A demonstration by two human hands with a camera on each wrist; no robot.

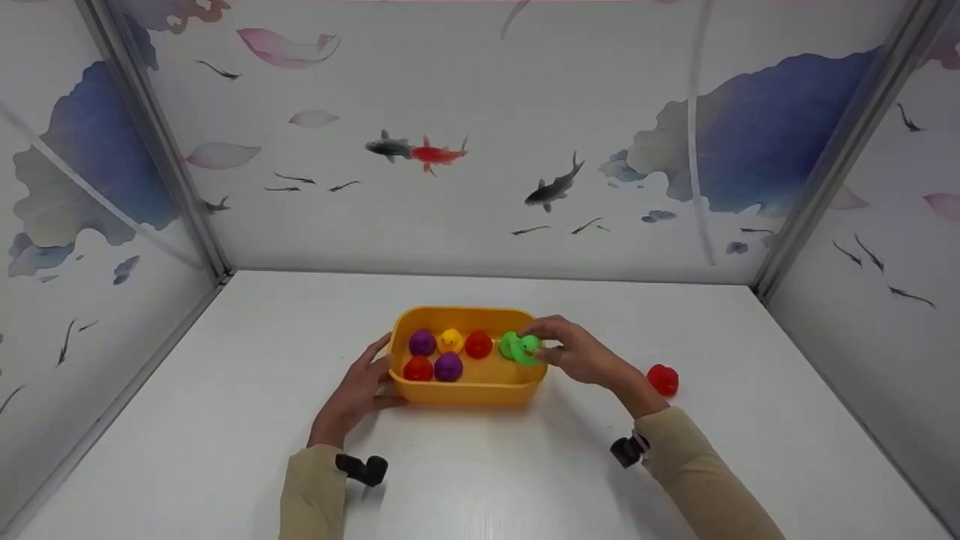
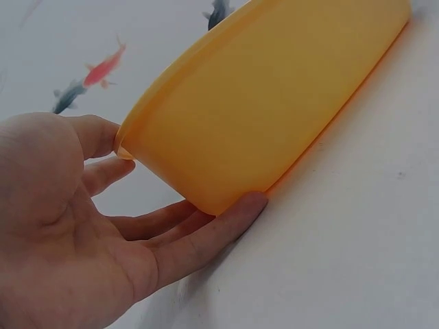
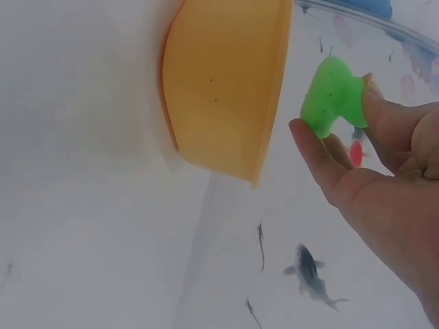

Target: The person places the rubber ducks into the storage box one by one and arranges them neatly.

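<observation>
A yellow plastic basin (image 1: 465, 392) stands on the white table. My left hand (image 1: 366, 382) grips its left end, with fingertips at the rim and other fingers along the lower wall in the left wrist view. My right hand (image 1: 576, 352) pinches a green rubber duck (image 3: 330, 99) over the basin's right end. Inside lie another green toy (image 1: 508, 346), a yellow duck (image 1: 451, 341), two purple toys (image 1: 448, 367) and two red ones (image 1: 478, 344). The purple and red toys show mostly as rounded shapes.
A red toy (image 1: 663, 380) lies on the table to the right, beside my right forearm. White panels (image 1: 480, 225) printed with fish and petals enclose the table (image 1: 465, 472) at the back and both sides.
</observation>
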